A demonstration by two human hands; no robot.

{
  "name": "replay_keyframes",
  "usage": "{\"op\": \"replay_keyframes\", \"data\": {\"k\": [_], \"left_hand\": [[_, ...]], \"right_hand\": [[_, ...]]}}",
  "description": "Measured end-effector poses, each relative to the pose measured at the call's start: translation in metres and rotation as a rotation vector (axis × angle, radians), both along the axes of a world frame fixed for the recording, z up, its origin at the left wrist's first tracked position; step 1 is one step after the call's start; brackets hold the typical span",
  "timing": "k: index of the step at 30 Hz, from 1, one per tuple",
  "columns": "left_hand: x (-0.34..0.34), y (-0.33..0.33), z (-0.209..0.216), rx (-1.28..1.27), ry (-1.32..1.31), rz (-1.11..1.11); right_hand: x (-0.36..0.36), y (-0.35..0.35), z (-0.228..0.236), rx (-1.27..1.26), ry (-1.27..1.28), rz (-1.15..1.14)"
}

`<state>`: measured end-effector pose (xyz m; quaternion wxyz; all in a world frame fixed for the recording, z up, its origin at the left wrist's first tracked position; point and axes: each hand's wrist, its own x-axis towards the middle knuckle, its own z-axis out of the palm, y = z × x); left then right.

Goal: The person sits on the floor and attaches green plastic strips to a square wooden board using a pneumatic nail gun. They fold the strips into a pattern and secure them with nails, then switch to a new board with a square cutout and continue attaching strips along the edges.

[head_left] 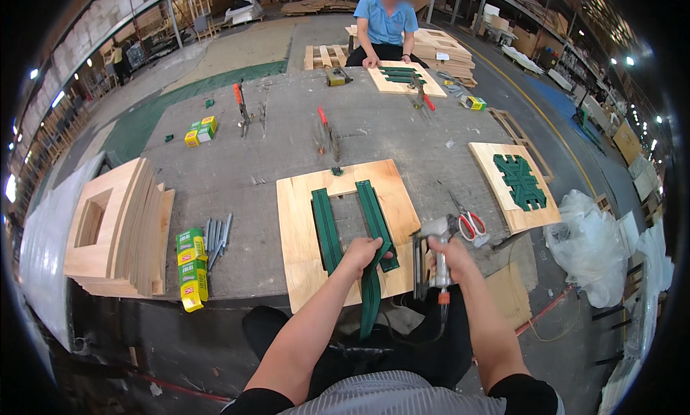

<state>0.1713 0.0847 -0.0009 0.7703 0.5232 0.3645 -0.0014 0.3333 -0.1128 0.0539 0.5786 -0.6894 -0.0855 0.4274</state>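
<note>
A square wooden panel (295, 235) with a rectangular opening lies in front of me at the table's near edge. Two green webbing straps (327, 232) run along the left and right sides of its opening. My left hand (361, 255) is closed on a green strap (371, 300) at the lower end of the right-hand one; its tail hangs past the panel's near edge. In my right hand (454, 260) is a silver and black air staple gun (440, 230), upright beside the panel's right edge. My right fingers wrap its grip, and a hose trails below.
Wooden panels (118, 221) are stacked at left, next to green and yellow boxes (192, 268) and loose staple strips (215, 235). Red-handled scissors (471, 224) lie right of the gun. A webbed panel (496, 174) rests at far right. Across the table, a person (388, 27) handles another panel (384, 84).
</note>
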Motion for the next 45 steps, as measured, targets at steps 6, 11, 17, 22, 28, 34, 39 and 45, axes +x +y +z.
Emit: {"op": "replay_keyframes", "data": {"k": [6,11,17,22,28,34,39,45], "left_hand": [[0.01,-0.015,0.017,0.004,0.019,-0.015],[0.0,-0.008,0.01,0.071,0.056,0.038],[0.002,-0.013,0.009,0.11,0.062,0.034],[0.004,-0.018,0.014,0.115,0.027,-0.006],[-0.012,-0.021,0.013,0.019,-0.052,0.045],[-0.024,-0.034,0.012,0.109,0.008,0.174],[-0.023,-0.033,0.003,0.285,-0.096,0.244],[-0.013,-0.05,0.033,0.092,-0.135,0.187]], "right_hand": [[0.111,0.008,-0.045,0.158,0.301,-0.018],[0.124,0.052,-0.042,-0.167,-0.135,0.019],[0.151,0.019,-0.035,-0.569,-0.811,0.18],[0.161,-0.033,-0.044,-0.74,-1.172,0.144],[0.166,-0.053,-0.027,-0.689,-1.033,0.256],[0.14,-0.086,0.008,-0.371,-0.906,0.314],[0.065,-0.074,0.05,-0.182,-1.235,0.765],[0.04,-0.051,0.034,-0.382,-1.496,1.136]]}}
